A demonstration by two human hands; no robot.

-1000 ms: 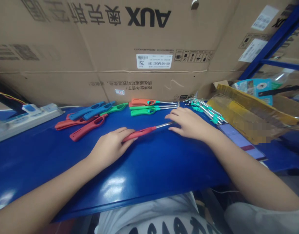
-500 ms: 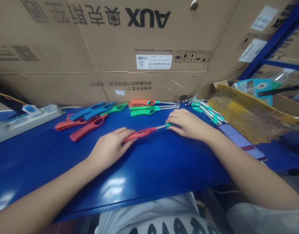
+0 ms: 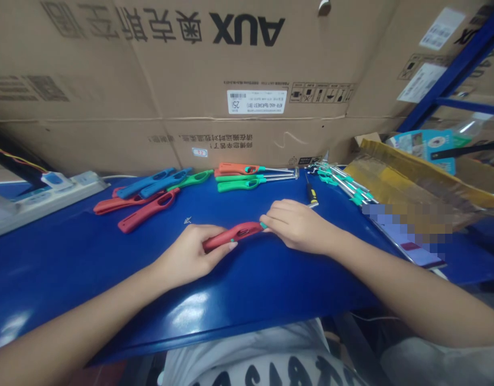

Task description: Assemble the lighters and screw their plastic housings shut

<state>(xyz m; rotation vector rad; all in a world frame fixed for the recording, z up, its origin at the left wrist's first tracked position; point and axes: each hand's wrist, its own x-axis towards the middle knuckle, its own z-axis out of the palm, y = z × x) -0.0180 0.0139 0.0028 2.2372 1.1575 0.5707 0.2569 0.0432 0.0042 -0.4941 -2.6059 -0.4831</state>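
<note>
Two hands share one red lighter [image 3: 230, 236] just above the glossy blue table [image 3: 247, 289]: the left hand [image 3: 190, 251] wraps its handle, thumb along the near side, and the right hand [image 3: 299, 226] pinches the teal collar [image 3: 263, 224] at its front end. Silver shows past the right knuckles; whether it belongs to the rod in that grip, I cannot tell. Beyond the right hand lies a screwdriver [image 3: 311, 194]; a tiny metal bit [image 3: 187, 220] sits past the left. Farther back, red, blue and green handles [image 3: 148, 219] heap at left, orange and green lighters [image 3: 238, 185] lie mid-table, and rods [image 3: 347, 186] pile at right near a phone [image 3: 415, 253]. Along the left runs a power strip [image 3: 37, 203]. A carton [image 3: 170, 75] walls the back; a taped box [image 3: 415, 185] and blue frame [image 3: 451, 67] stand right.
</note>
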